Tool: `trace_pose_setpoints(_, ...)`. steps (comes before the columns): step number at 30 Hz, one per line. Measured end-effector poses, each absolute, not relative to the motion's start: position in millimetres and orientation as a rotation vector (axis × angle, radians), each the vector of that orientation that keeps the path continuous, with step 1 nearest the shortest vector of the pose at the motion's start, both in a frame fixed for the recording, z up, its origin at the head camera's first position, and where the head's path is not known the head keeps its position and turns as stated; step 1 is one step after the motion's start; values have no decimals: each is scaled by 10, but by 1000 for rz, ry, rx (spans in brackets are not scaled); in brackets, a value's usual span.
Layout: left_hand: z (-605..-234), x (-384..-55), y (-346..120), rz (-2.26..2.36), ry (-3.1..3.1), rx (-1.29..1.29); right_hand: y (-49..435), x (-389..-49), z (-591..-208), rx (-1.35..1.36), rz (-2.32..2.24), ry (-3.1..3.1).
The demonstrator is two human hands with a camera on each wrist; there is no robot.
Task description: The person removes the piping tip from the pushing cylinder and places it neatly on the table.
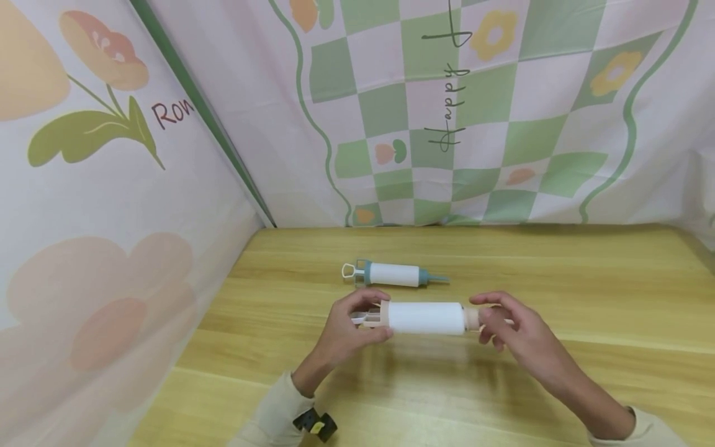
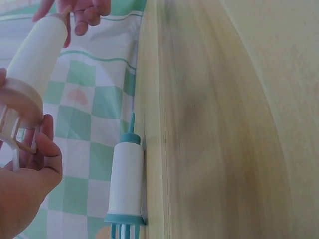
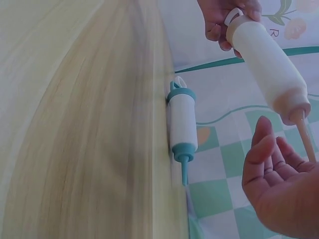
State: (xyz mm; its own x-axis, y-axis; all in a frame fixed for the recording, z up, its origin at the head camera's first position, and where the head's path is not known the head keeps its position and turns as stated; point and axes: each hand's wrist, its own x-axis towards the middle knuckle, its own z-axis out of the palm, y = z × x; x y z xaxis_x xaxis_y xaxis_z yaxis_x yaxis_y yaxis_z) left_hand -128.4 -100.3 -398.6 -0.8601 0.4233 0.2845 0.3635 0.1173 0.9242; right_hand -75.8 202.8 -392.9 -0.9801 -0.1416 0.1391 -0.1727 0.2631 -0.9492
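A large syringe (image 1: 426, 318) with a white barrel, beige ends and a thin beige nozzle (image 3: 302, 133) is held level above the table. My left hand (image 1: 345, 330) grips its beige collar at the handle end, thumb on the near side and fingers on the far side. At the nozzle end, my right hand (image 1: 522, 329) is spread with loosely bent fingers around the tip. In the right wrist view, those fingers (image 3: 264, 144) stand apart from the nozzle, whose far end is hidden. Behind lies a second, smaller-looking syringe (image 1: 394, 274), white with teal ends.
The wooden table (image 1: 603, 292) reaches back to a hanging cloth (image 1: 430, 112) with green and white checks. Another printed cloth (image 1: 123, 205) hangs along the left side. A dark strapped device (image 1: 316, 425) sits on the left wrist.
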Motion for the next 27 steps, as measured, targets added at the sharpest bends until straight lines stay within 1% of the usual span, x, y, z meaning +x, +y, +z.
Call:
trace_pose_setpoints(5, -3987, -1288, -1000, 1879, 2309, 828, 2022, -776, -3915, 205, 1923, -2489)
trace_pose_setpoints(11, -4013, -1292, -1019, 1864, 2319, 836, 2000, -766, -3894, 190, 1996, -2465)
trace_pose_setpoints(27, -4023, -1298, -1021, 1920, 2283, 865, 1977, -740, -3934, 352, 1914, -2470)
